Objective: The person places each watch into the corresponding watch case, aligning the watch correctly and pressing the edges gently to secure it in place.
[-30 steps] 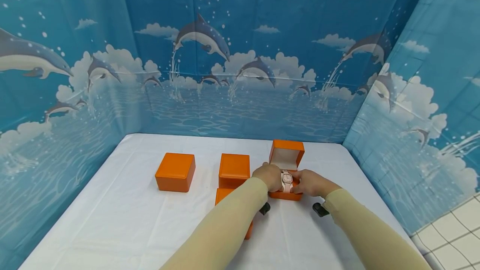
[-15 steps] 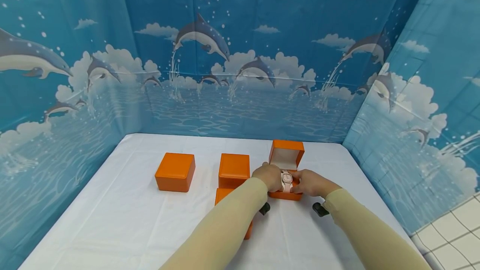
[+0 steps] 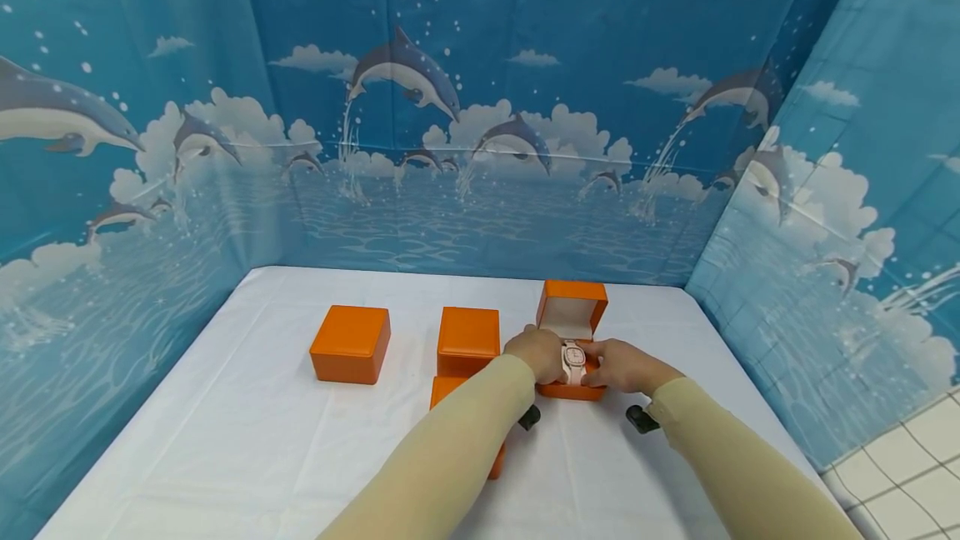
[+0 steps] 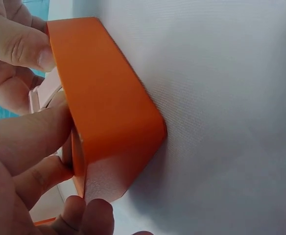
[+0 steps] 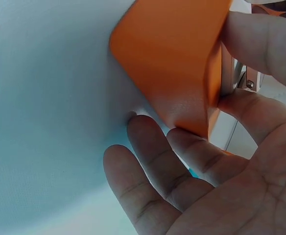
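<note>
An orange watch box [image 3: 572, 392] stands with its lid [image 3: 574, 307] raised, showing a pale lining. In it sits a wristwatch [image 3: 573, 357] with a light pink strap and a squarish case. From the left my left hand [image 3: 536, 354] reaches in, thumb and index finger inside the rim, pinching at the watch. My right hand [image 3: 624, 367] does likewise from the right. In the left wrist view the watch [image 4: 50, 90] shows only partly behind the box wall [image 4: 104, 83]. The right wrist view has the other fingers [image 5: 148, 161] spread along the box's outside.
A closed orange box [image 3: 350, 342] sits at the left of the white-covered table [image 3: 247, 440]. Another closed box [image 3: 468, 336] is beside my left hand, and a nearer one [image 3: 446, 387] is mostly hidden under my left sleeve. Dolphin-print curtains [image 3: 480, 215] enclose the table.
Hardly anything differs. Both hands stay at the watch in the box, and the open box has shifted very slightly left.
</note>
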`<state>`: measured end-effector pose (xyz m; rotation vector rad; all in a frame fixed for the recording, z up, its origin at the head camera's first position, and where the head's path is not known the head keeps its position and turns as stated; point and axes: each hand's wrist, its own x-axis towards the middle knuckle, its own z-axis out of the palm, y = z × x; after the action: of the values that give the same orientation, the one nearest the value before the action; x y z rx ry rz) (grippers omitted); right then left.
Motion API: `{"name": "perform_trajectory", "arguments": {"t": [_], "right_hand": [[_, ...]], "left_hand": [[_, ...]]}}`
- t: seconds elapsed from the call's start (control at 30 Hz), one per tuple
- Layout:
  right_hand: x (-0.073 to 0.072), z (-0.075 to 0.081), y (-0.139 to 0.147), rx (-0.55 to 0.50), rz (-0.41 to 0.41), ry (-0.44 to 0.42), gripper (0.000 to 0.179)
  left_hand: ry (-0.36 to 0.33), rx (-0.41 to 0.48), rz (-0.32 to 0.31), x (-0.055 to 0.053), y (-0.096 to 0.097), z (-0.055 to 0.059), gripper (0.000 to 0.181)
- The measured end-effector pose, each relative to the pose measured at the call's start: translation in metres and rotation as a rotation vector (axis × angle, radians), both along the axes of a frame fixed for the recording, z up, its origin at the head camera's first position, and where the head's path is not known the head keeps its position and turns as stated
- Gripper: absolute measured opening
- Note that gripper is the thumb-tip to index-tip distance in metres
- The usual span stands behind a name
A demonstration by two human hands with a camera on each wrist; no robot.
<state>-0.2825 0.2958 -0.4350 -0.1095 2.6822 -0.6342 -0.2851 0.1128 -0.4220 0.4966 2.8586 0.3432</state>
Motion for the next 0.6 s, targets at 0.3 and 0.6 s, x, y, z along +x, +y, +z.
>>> {"name": "perform_trajectory", "arguments": {"t": [0.3, 0.6], "right_hand": [[0.0004, -0.0002, -0.0005, 0.004, -0.013, -0.001, 0.070], [-0.0001, -0.0015, -0.0002, 0.012, -0.011, -0.002, 0.070]], "left_hand": [[-0.014, 0.017, 0.010, 0.0023, -0.0007, -0.0003, 0.044], [-0.026, 0.018, 0.000, 0.0009, -0.0008, -0.0023, 0.047]]}}
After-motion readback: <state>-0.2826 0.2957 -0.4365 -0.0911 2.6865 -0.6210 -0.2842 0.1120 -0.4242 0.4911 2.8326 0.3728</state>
